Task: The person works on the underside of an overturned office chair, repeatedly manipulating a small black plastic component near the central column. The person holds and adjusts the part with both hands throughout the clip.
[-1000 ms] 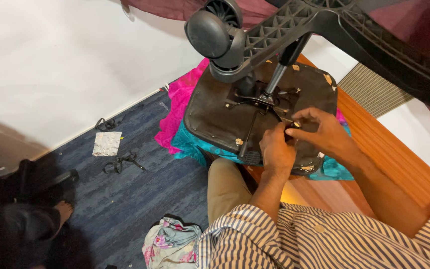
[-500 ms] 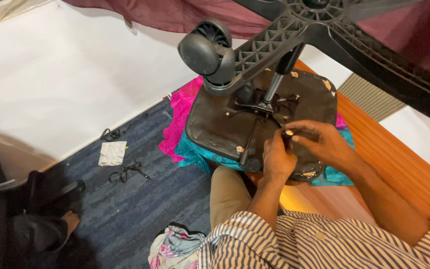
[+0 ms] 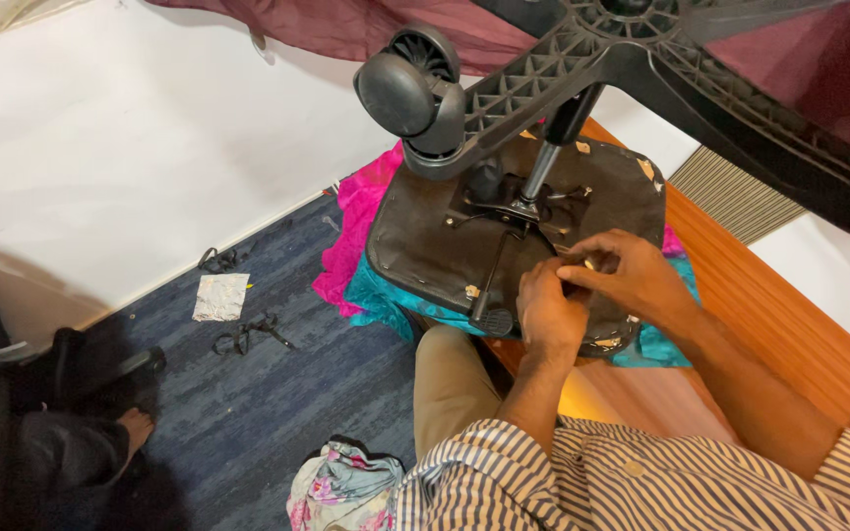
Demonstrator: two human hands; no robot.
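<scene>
An office chair is turned upside down. Its dark seat bottom (image 3: 425,246) faces up and lies on pink and teal cloth (image 3: 356,236).

The left hand (image 3: 550,313) and the right hand (image 3: 622,275) are both on the seat bottom, touching each other. The fingers of both hands are curled in and pinched together on something very small. What it is cannot be seen, because the hands hide it.

Just past the fingers is the metal plate (image 3: 518,208) in the middle of the seat, with a black post (image 3: 558,138) going up from it. Beside the left hand's fingers a black lever (image 3: 492,285) runs along the seat. High over the fingers are the black chair legs (image 3: 641,69), and one leg ends in a black wheel (image 3: 410,90).

Under the right arm is a brown wooden board (image 3: 789,334). Far to the left of the fingers, on the blue carpet (image 3: 248,413), lie a bit of silver foil (image 3: 219,296) and some black straps (image 3: 248,332). A flowery cloth (image 3: 336,487) lies near the person's striped shirt (image 3: 622,482).
</scene>
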